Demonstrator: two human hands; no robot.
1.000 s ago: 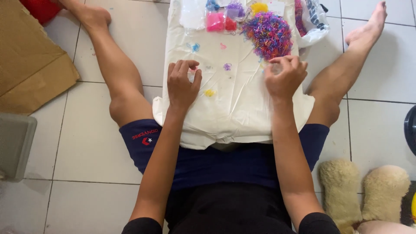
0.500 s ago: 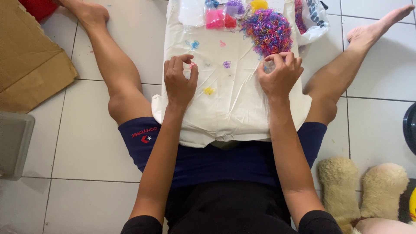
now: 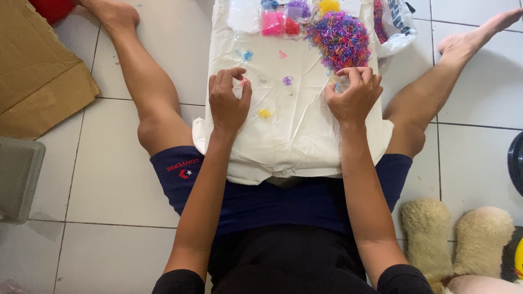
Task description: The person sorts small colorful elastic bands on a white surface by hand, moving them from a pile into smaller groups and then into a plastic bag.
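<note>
I sit on a tiled floor with a cream plastic sheet (image 3: 294, 136) spread between my legs. My left hand (image 3: 227, 100) rests on the sheet, thumb and forefinger pinched at a small pink band (image 3: 243, 81). My right hand (image 3: 353, 95) is curled at the near edge of a heap of multicoloured small rubber bands (image 3: 339, 39), fingertips pinched on something tiny that I cannot make out. Small sorted groups lie on the sheet: blue bands (image 3: 246, 55), a purple one (image 3: 287, 80), yellow ones (image 3: 265, 113). Little bags of pink bands (image 3: 273, 23) sit at the far end.
A flattened cardboard box (image 3: 38, 76) lies at the left, with a grey bin (image 3: 16, 177) below it. A plastic bag (image 3: 395, 22) sits at the far right of the sheet. Plush toys (image 3: 457, 239) lie at the lower right. A dark round object (image 3: 516, 163) is at the right edge.
My right hand has drawn slightly toward the near edge of the heap and curled tighter. My left hand's fingers have closed into a pinch. My right foot has lowered.
</note>
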